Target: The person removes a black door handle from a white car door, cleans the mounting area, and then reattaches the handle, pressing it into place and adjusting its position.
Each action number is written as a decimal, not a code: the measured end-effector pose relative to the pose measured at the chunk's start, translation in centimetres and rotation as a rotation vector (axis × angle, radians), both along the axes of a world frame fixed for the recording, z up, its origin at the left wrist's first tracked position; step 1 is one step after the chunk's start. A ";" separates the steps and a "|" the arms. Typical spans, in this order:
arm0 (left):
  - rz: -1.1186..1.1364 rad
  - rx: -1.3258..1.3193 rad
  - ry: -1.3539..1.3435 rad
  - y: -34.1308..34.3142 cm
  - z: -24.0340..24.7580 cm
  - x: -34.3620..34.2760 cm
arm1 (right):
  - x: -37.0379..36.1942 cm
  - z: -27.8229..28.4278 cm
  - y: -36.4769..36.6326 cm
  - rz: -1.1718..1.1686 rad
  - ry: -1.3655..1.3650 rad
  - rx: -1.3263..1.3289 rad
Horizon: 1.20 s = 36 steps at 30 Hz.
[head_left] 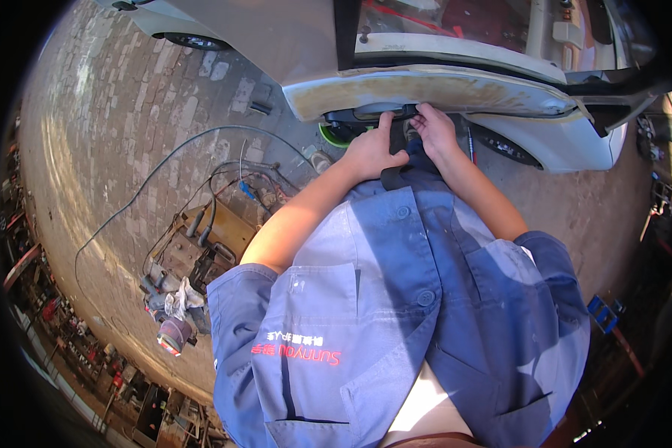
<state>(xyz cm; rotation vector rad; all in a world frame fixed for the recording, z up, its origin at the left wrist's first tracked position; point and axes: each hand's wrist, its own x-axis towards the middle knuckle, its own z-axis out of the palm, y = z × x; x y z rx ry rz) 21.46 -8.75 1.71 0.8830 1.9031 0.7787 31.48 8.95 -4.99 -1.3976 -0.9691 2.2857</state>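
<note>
A long black piece shaped like a car door handle (341,116) lies along the lower edge of a sanded car door panel (455,88). My left hand (373,153) is at its middle, the index finger stretched up against it and the thumb held apart. The other left fingers are partly hidden and seem curled at the piece. With bent fingertips, my right hand (436,133) pinches the right end of the black piece. Both hands are close together in front of my waist.
Under the door stands a green-rimmed tub (328,136). A dark wheel (506,148) shows at the right. Left of me, a rusty machine (201,243) with hoses sits on brick paving, and a long cable (138,190) loops across the ground. Another wheel (194,41) is at the upper left.
</note>
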 end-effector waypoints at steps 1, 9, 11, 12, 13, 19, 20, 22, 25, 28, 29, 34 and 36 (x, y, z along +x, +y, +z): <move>0.000 0.001 -0.001 0.0 0.0 0.0 | -0.1 -0.1 0.0 -0.001 0.001 -0.027; 0.012 0.007 -0.010 0.0 0.5 -0.1 | -0.6 -0.6 0.1 -0.058 -0.014 -0.083; 0.021 0.014 -0.017 0.0 0.5 -0.1 | -0.6 -0.8 0.1 -0.056 -0.017 -0.074; 0.019 0.019 -0.012 0.0 0.5 -0.1 | -0.5 -0.8 0.1 -0.068 -0.020 -0.067; 0.021 0.017 -0.013 0.0 0.5 -0.1 | -0.5 -0.9 0.1 -0.068 -0.008 -0.066; 0.000 0.000 0.000 0.0 0.3 -0.2 | 0.1 -1.1 0.0 -0.054 0.088 -0.106; -0.001 -0.010 -0.005 0.0 0.3 -0.2 | 0.1 -1.1 -0.1 -0.054 0.101 -0.121; -0.007 0.004 -0.001 0.0 0.3 -0.2 | 0.1 -1.0 -0.3 -0.063 0.105 -0.157; -0.008 0.012 0.003 0.0 0.4 -0.2 | -0.2 -1.1 -0.6 -0.081 0.091 -0.203; -0.003 0.009 -0.001 0.0 0.4 -0.1 | -0.6 -1.1 -0.7 -0.095 0.086 -0.199; 0.005 0.006 -0.011 0.0 0.4 -0.1 | -0.7 -1.1 -0.7 -0.101 0.082 -0.194; 0.012 0.018 0.003 0.0 0.3 0.1 | -0.8 -1.2 -0.7 -0.120 0.074 -0.159; 0.013 0.018 0.003 0.0 0.3 0.1 | -0.7 -1.5 -0.7 -0.129 0.070 -0.152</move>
